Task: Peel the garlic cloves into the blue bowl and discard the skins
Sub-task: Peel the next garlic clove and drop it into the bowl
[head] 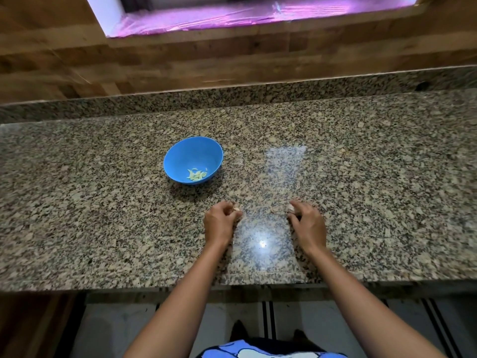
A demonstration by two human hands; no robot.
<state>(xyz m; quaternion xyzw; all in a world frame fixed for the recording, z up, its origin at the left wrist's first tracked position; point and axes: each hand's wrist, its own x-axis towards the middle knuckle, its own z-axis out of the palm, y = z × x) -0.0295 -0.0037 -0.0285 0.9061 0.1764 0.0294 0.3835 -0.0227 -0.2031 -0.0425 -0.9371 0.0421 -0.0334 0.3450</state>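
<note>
A blue bowl stands on the granite counter, left of centre, with several pale peeled garlic cloves in its bottom. Below and right of the bowl, my left hand rests on the counter, its fingers curled round a small garlic piece that shows at the fingertips. My right hand rests about a hand's width to the right and pinches a pale garlic clove. Between the hands lies a little heap of garlic skins or cloves, hard to tell apart from the speckled stone.
The counter's front edge runs just below my wrists. A low granite upstand and a wooden wall close off the back. A bright glare spot lies on the stone between my forearms.
</note>
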